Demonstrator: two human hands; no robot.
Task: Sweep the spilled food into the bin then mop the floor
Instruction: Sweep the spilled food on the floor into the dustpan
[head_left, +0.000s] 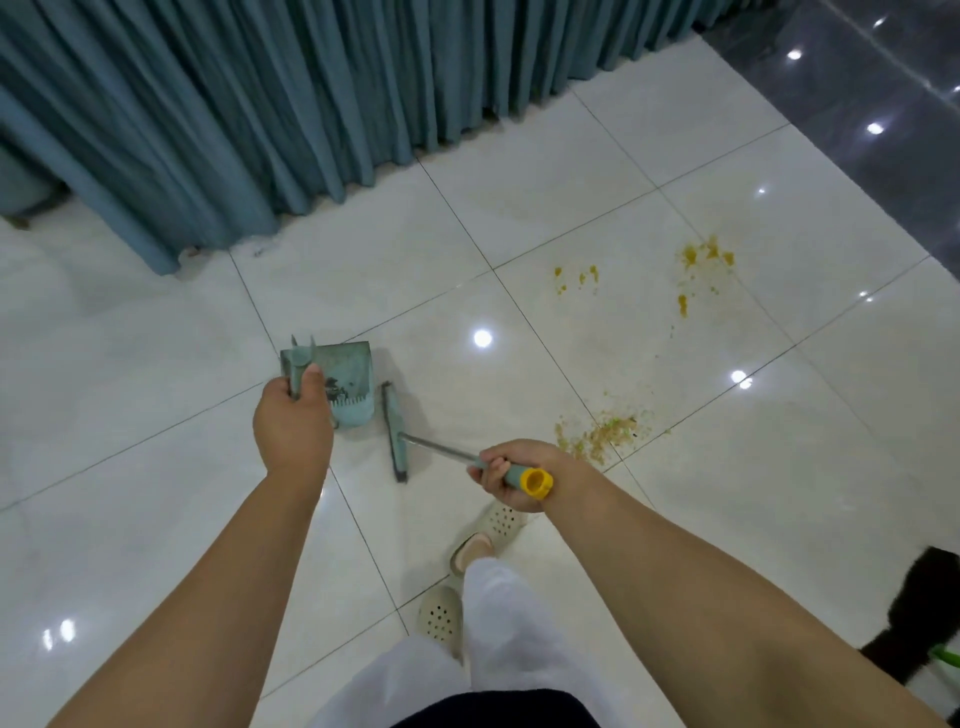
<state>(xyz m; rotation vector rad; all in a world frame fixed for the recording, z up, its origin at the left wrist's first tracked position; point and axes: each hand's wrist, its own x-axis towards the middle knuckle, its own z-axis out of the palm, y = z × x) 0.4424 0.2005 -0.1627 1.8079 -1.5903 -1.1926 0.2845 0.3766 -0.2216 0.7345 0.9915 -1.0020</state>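
The left hand (291, 423) curls its fingers round the upright handle of a pale teal plastic dustpan (343, 382) with a toothed comb edge. The right hand (519, 475) grips the teal, yellow-capped handle of a metal-shafted broom (397, 436), its flat head just beside the pan. Crumbly yellow-green spilled food (605, 431) lies on glossy white tiles (156, 519), with yellow smears (698, 265) farther off, well apart from the pleated teal curtain (234, 114).

It looked like an indoor dining or function room: glossy white floor tiles (519, 218) mirrored ceiling lights, and long teal pleated cloth (234, 114) hung to the floor. Dark polished tiles (883, 93) bordered the far right corner.
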